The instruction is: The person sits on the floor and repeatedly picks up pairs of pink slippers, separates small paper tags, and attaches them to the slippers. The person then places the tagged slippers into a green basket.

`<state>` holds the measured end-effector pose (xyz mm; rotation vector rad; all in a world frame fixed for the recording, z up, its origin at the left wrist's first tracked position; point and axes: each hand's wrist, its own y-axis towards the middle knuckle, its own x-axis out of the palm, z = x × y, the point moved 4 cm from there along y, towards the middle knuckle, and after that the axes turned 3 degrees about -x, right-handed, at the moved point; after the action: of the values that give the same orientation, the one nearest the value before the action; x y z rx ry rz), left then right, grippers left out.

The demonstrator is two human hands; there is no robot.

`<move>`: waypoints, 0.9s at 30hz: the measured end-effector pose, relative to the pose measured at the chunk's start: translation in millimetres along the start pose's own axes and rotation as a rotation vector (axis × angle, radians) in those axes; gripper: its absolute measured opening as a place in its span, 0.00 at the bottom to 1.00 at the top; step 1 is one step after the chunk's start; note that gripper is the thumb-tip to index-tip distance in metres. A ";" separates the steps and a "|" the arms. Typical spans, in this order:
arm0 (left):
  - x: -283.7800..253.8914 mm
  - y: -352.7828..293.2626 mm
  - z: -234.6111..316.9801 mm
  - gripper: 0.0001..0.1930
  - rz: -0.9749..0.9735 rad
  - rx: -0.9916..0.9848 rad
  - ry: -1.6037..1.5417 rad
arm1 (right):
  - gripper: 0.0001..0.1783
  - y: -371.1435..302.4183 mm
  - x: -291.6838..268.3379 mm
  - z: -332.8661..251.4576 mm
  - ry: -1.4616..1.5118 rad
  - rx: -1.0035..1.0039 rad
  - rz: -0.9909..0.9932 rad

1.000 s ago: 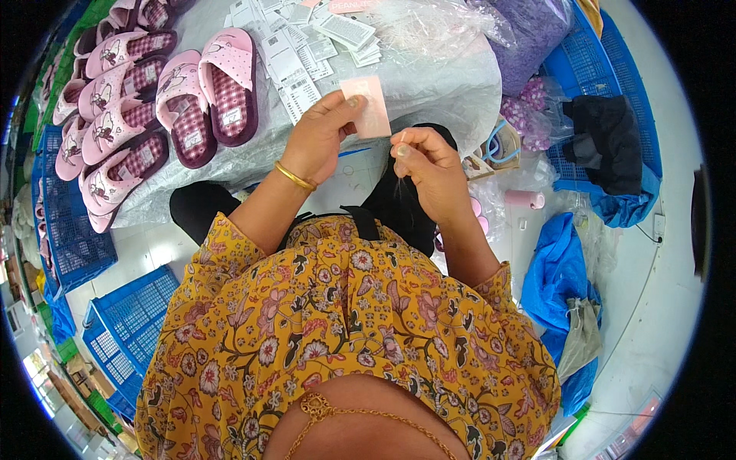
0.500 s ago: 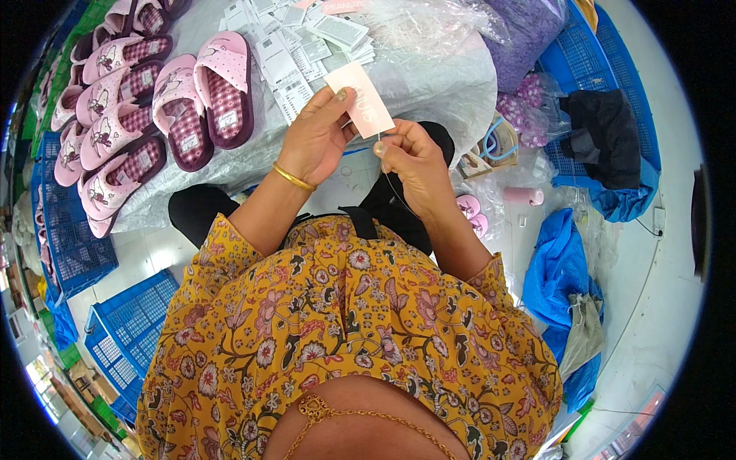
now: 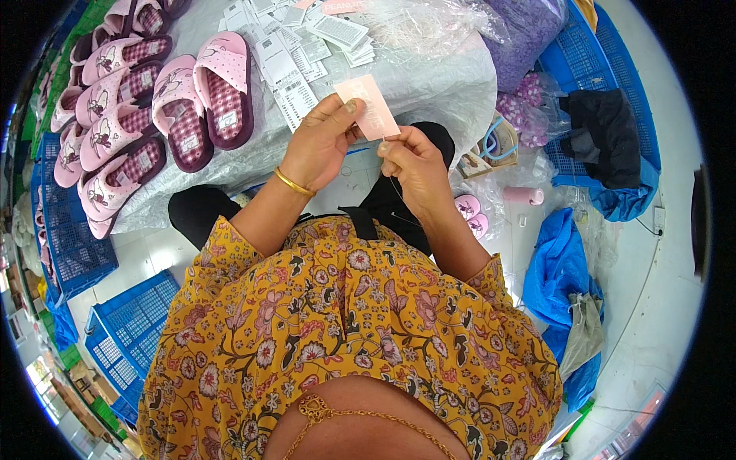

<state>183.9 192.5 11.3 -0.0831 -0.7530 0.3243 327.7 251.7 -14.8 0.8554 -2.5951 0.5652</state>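
Observation:
A pale pink card hang tag [image 3: 376, 113] is pinched between the thumb and fingers of my left hand [image 3: 316, 146]. Close against the tag's lower right corner, my right hand [image 3: 418, 167] has its thumb and forefinger closed on a thin string [image 3: 396, 188]. The string's loose length trails down from those fingers. Whether it passes through a hole in the tag is hidden by the fingertips. Beyond my left hand, a pair of pink slippers with maroon checked insoles, one nearer me [image 3: 184, 115] and one beside it [image 3: 223, 90], lies on the covered table.
Several more pink slippers [image 3: 115, 138] crowd the table's left side. White paper labels [image 3: 295, 90] and clear plastic film [image 3: 429, 27] lie at the far side. Blue crates [image 3: 77, 249] stand at left and right. A blue plastic bag [image 3: 552, 268] lies on the floor at right.
The tag and my left hand have shifted slightly to the right and nearer me. My right fingertips are now closer to the tag's corner, still gripping the string.

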 end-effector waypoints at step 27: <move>-12.1 -26.1 3.0 0.09 -0.243 0.003 1.282 | 0.08 -16.8 -4.3 6.7 -0.551 0.009 -0.235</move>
<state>180.4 163.8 10.5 -0.1692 0.5088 -0.0039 340.1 238.2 -18.1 1.4685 -2.8966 0.3011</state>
